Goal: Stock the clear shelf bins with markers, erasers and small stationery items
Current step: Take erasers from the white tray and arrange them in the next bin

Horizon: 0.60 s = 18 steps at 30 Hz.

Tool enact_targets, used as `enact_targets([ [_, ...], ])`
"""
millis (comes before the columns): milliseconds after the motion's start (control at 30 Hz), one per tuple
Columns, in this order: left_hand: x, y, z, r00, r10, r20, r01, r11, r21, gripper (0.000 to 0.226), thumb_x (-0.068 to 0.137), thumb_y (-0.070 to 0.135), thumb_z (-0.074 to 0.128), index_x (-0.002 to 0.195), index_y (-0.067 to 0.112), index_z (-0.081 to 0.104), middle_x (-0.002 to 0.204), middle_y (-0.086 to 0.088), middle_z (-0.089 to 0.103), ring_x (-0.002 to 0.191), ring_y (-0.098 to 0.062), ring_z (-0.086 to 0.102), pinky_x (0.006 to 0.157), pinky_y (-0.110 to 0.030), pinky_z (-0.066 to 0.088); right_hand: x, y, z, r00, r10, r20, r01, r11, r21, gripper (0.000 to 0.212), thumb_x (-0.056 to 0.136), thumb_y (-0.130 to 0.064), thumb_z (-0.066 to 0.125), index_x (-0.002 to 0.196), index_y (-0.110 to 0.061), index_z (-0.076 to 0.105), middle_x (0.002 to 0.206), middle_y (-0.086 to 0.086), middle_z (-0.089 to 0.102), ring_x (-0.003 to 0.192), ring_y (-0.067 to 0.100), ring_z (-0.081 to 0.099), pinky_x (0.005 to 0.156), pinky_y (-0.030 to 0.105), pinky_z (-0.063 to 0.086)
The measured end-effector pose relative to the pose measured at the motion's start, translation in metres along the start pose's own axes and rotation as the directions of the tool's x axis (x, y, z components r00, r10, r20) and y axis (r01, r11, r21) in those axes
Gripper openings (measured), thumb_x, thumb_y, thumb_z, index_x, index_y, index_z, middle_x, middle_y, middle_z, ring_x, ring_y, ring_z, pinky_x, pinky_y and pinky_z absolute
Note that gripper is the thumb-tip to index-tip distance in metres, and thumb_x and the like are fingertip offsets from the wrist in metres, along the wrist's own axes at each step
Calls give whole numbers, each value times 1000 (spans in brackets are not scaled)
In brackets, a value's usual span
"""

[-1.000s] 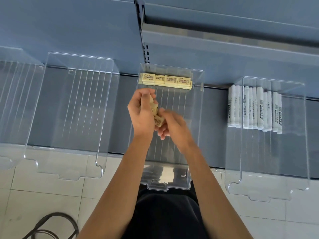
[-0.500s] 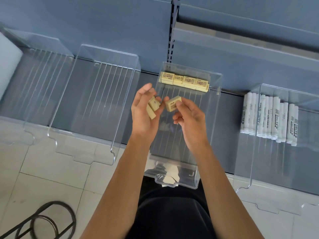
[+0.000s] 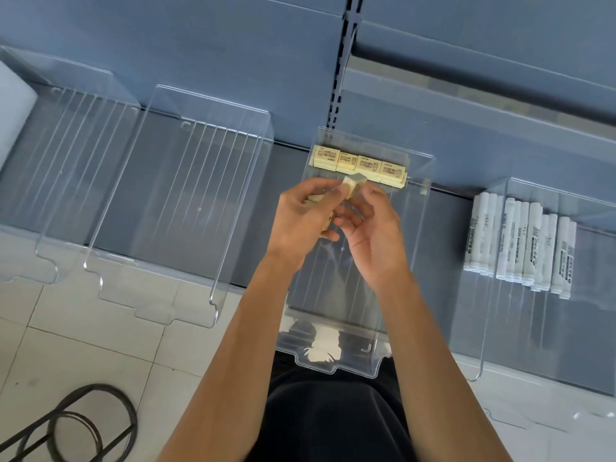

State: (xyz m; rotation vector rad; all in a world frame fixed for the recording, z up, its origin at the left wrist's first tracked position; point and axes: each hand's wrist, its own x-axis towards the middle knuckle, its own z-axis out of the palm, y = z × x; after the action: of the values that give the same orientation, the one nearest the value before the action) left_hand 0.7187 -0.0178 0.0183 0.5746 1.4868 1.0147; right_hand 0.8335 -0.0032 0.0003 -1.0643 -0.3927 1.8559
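A clear middle bin holds a row of several cream erasers along its back wall. Both hands meet above this bin. My left hand grips a few cream erasers, partly hidden in its curled fingers. One cream eraser stands up between the two hands' fingertips; my right hand pinches it from the right while my left thumb touches it. The bin on the right holds a row of several white markers.
Two clear bins with nothing in them, one just left of the middle bin and another at the far left, stand on the grey shelf. White tiled floor lies below, with a black wire stand at bottom left.
The hands have come back together and moved toward the eraser row. The eraser my right hand held apart half a second ago now sits between both hands' fingertips.
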Motion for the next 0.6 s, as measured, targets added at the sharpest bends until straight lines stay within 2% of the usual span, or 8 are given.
enact_targets([
  [67, 2, 1, 0, 1000, 7, 22, -8, 1000, 23, 12, 91, 15, 70, 103, 15, 72, 75, 0, 70, 62, -13, 65, 55, -27, 53, 1, -2, 0, 1000, -20, -20, 19, 999, -34, 16, 102, -23, 48, 102, -10, 56, 86, 8, 62, 68, 16, 61, 61, 26, 54],
  [167, 2, -3, 0, 995, 90, 37, -94, 989, 112, 17, 91, 7, 68, 105, 14, 74, 88, -2, 70, 63, -16, 67, 57, -29, 55, 4, -3, -2, 995, -65, -77, 44, 969, -244, 19, 99, -33, 54, 101, -14, 56, 81, 7, 60, 61, 15, 55, 54, 26, 48],
  [267, 2, -5, 0, 976, 214, 33, -216, 950, 225, 19, 91, 4, 66, 105, 15, 75, 101, -5, 69, 65, -18, 68, 54, -25, 54, 7, -5, -5, 991, -81, -108, 28, 906, -423, 11, 97, -27, 59, 95, -16, 58, 74, 5, 60, 57, 14, 51, 51, 27, 42],
  [333, 1, -6, 1, 964, 264, 25, -264, 942, 206, 19, 92, 3, 65, 102, 15, 75, 104, -9, 67, 66, -15, 67, 53, -22, 53, 7, -7, -4, 991, -74, -108, 28, 924, -382, 2, 97, -16, 57, 98, -14, 58, 73, 4, 62, 58, 14, 56, 55, 28, 46],
  [433, -2, -8, 0, 933, 331, -139, -311, 939, 148, 18, 93, 1, 62, 95, 16, 72, 100, -14, 67, 61, -14, 62, 48, -19, 49, 12, -5, 4, 993, -33, -109, 8, 976, -218, 18, 95, 1, 54, 113, -5, 54, 80, 11, 70, 74, 22, 69, 74, 31, 58],
  [500, -3, -11, -2, 900, 364, -239, -341, 931, 132, 18, 93, -1, 60, 95, 14, 70, 96, -18, 66, 63, -16, 61, 46, -19, 48, 17, 3, 10, 992, -22, -125, 0, 985, -175, 29, 93, 2, 59, 121, 5, 52, 93, 15, 72, 87, 26, 72, 86, 34, 57],
  [600, -1, -13, -9, 885, 380, -271, -360, 925, 121, 16, 93, 0, 60, 97, 13, 68, 96, -16, 66, 70, -17, 66, 49, -24, 54, 22, 14, 16, 972, -20, -233, -17, 988, -156, 38, 89, -2, 68, 122, 8, 54, 103, 17, 71, 93, 23, 72, 87, 30, 57],
])
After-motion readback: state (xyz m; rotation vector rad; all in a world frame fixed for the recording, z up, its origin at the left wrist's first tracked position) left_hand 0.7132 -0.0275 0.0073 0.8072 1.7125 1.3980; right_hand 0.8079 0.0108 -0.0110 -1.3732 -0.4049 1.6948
